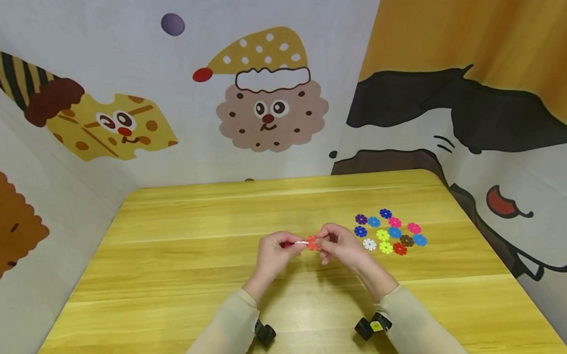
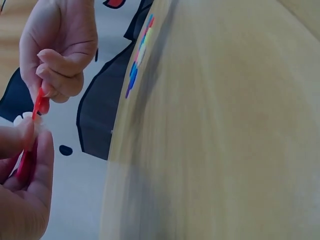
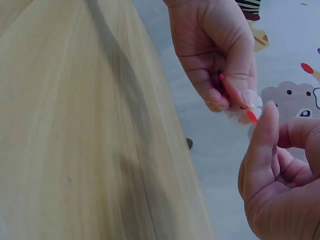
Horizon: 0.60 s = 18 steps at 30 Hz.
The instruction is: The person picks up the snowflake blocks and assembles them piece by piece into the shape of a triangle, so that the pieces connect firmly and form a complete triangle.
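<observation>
Above the middle of the table my two hands meet over small notched plastic discs, flower-shaped. My left hand (image 1: 275, 250) pinches a white disc (image 3: 235, 117) between thumb and fingers, with a dark pink disc (image 2: 25, 167) beside it, partly hidden in the palm. With thumb and fingertips my right hand (image 1: 340, 246) pinches an orange-red disc (image 1: 312, 243). Its edge touches the white disc, the two standing at an angle to each other. Fingers hide how far the notches are pushed together.
Several loose discs lie flat on the wooden table (image 1: 188, 274) to the right of my right hand, among them a white disc (image 1: 369, 244), a red disc (image 1: 400, 248) and a brown disc (image 1: 406, 240). A cartoon-printed curtain (image 1: 193, 133) hangs behind the table's far edge.
</observation>
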{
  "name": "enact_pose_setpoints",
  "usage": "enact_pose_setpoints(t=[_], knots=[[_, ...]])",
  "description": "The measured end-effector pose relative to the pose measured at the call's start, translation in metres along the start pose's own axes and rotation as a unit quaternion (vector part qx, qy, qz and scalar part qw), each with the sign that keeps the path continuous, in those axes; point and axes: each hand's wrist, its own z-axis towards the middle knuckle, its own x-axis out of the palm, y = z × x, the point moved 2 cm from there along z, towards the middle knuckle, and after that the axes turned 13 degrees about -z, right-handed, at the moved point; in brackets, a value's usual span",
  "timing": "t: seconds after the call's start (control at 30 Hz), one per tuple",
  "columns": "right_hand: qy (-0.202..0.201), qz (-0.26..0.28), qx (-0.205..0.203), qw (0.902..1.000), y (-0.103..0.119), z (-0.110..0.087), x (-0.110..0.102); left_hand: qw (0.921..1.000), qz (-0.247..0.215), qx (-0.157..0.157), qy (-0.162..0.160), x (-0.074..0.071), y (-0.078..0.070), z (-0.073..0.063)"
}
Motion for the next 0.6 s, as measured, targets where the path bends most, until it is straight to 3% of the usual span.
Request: enact_pose_setpoints(t=[0.2, 0.43, 0.6], knots=[[0.001, 0.026, 0.008, 0.9996, 0.0011, 0.0015, 0.0035, 1.0, 0.008, -0.001, 0.004, -0.0015, -0.0005, -0.0007], [0.026, 0.088, 0.008, 0.9958, -0.0052, 0.0032, 0.002, 0.9968, 0.06, -0.004, 0.053, -0.0029, -0.0051, -0.0019], [0.043, 0.115, 0.016, 0.9923, -0.0061, 0.0031, 0.0055, 0.9957, 0.075, -0.001, 0.055, -0.0033, -0.0015, -0.0018]])
